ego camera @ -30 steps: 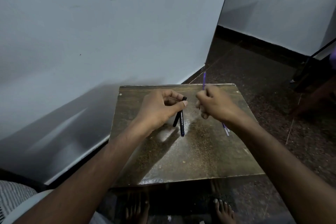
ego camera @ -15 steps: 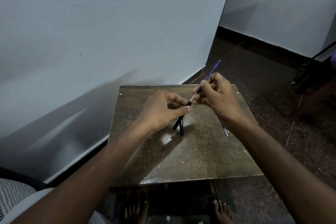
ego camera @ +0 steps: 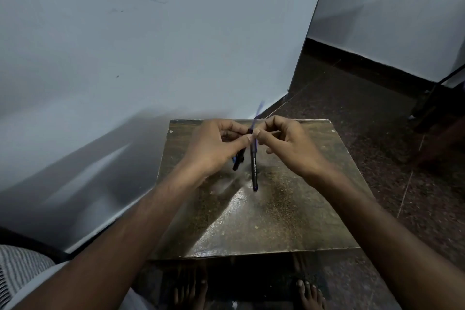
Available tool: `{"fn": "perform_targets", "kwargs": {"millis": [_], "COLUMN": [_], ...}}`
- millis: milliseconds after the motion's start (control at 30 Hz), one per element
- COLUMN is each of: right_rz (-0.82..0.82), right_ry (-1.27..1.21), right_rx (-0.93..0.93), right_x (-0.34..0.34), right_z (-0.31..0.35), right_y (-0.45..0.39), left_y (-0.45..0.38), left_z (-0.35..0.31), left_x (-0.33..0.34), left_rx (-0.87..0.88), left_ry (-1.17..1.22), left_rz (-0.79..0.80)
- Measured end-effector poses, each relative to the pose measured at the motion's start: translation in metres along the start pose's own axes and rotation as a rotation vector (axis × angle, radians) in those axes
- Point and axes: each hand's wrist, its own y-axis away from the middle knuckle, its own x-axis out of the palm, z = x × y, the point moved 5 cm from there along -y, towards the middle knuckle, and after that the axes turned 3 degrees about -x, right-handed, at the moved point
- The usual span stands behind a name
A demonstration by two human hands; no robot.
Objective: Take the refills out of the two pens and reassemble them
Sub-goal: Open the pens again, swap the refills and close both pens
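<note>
My left hand (ego camera: pixel 216 145) grips the top of a black pen barrel (ego camera: pixel 254 168), which hangs straight down over the table (ego camera: pixel 289 221). A second dark pen part (ego camera: pixel 239 160) pokes out below the same hand. My right hand (ego camera: pixel 286 143) pinches a thin blue refill (ego camera: pixel 258 113) at the barrel's mouth. The refill is blurred and sticks up and away from me. Thumbs of both hands meet at the barrel's upper end. How far the refill sits inside the barrel is hidden.
The small brown table stands against a pale wall (ego camera: pixel 125 45). Dark speckled floor (ego camera: pixel 352 108) lies to the right, with dark furniture legs (ego camera: pixel 440 98) at the far right. My bare feet (ego camera: pixel 309 292) show below the table's near edge.
The right hand has swung the refill from slanting right to nearly upright over the barrel's mouth. The barrel in my left hand now hangs vertical. The loose refill beside my right wrist is out of sight.
</note>
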Motion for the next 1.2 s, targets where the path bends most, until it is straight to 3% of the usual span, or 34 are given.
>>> {"fn": "perform_targets", "kwargs": {"millis": [133, 233, 333, 533, 733, 1000, 1100, 1200], "right_rz": [-0.028, 0.145, 0.269, 0.335, 0.373, 0.291, 0.226, 0.262], "right_ry": [0.473, 0.766, 0.895, 0.944, 0.899, 0.698, 0.713, 0.781], "right_rx": [-0.121, -0.111, -0.131, -0.252, -0.253, -0.262, -0.254, -0.23], "right_x": [0.01, 0.026, 0.037, 0.051, 0.058, 0.06, 0.054, 0.055], "right_z": [-0.001, -0.009, -0.014, -0.008, -0.008, -0.005, -0.004, -0.008], "right_y": [-0.006, -0.013, -0.019, -0.026, -0.032, -0.035, -0.034, -0.033], "left_y": [-0.008, -0.014, -0.016, -0.018, -0.016, -0.015, -0.015, -0.015], "left_z": [0.011, 0.014, 0.017, 0.017, 0.013, 0.013, 0.012, 0.012], "left_x": [-0.024, -0.034, -0.036, -0.035, -0.033, -0.036, -0.034, -0.033], "left_rx": [-0.009, -0.015, -0.025, -0.024, -0.03, -0.029, -0.029, -0.03], "left_ry": [-0.026, -0.038, -0.045, -0.033, -0.04, -0.037, -0.044, -0.041], "left_rz": [-0.118, -0.16, -0.159, -0.144, -0.14, -0.148, -0.144, -0.143]}}
